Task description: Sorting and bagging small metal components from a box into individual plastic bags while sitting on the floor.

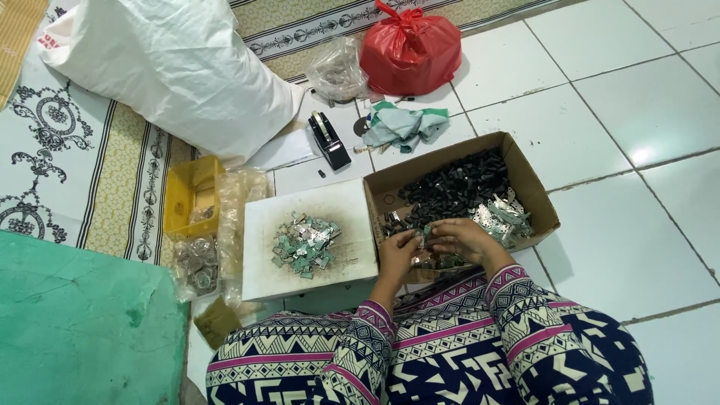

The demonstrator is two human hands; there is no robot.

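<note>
white tiled floor (pixel 622 112), cardboard box (pixel 536 199) of metal parts (pixel 457 187)

Open brown cardboard box (pixel 534 187) mid-floor; tied red bag (pixel 411 46), white sack (pixel 172 71) behind.

My left hand (pixel 396 253) and right hand (pixel 459 238) meet over the near edge of the open cardboard box (pixel 534 184) on the tiled floor, fingers pinching a small metal part (pixel 421 241) between them. Inside the box, black pieces (pixel 450 187) are heaped toward the far side, and silvery plates (pixel 504 217) are piled at its right corner.
</note>
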